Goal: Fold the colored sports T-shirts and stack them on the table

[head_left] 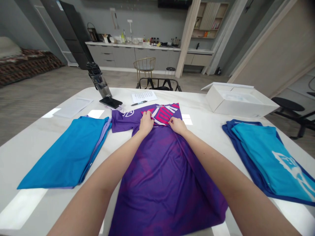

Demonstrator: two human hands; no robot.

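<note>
A purple T-shirt [167, 177] with a pink and white print near its collar lies spread before me, its hem toward me. One short sleeve points left; the right side looks folded inward. My left hand [147, 122] pinches the fabric at the left of the neckline area. Level with it, my right hand [177, 125] is closed on the fabric at the right of the print. Both hands rest close to the table, a short gap of cloth between them.
Folded blue shirts [66, 150] lie left, and another folded stack [258, 157] lies right. Behind are a phone [111, 102], a pen [139, 103], printed paper [144, 96], a dark clear bottle [100, 82] and a white box [241, 100] on the white table [204, 131].
</note>
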